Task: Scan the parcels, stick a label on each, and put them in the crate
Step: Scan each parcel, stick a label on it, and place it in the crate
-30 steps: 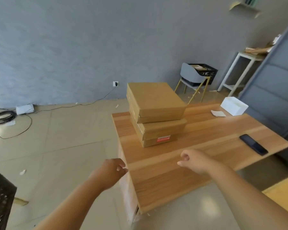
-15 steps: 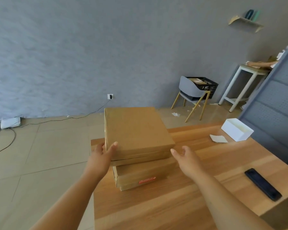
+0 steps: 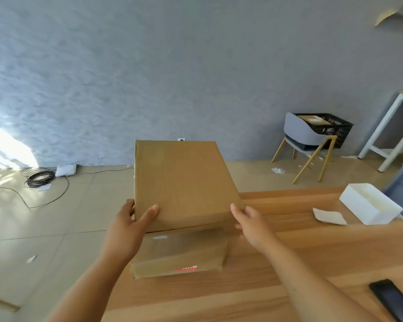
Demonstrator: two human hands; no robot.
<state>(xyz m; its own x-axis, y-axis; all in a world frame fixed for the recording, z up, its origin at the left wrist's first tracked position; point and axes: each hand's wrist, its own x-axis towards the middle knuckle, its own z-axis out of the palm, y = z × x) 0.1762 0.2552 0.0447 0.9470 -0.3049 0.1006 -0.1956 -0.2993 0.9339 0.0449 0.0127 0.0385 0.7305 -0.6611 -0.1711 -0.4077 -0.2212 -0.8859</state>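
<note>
Over the half-hidden lower parcel point(image 3: 179, 253), left hand point(image 3: 128, 226) and right hand point(image 3: 251, 225) grip top parcel point(image 3: 182, 182).

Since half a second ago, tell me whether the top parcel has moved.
Yes. The top parcel has lifted up off the lower parcel, which stays on the table. The lower one's taped top face now shows.

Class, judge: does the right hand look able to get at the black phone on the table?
Probably not yet: the right hand holds the near right corner of the top parcel, the left hand the other. The table between it and the phone looks bare, so letting go should suffice.
</note>
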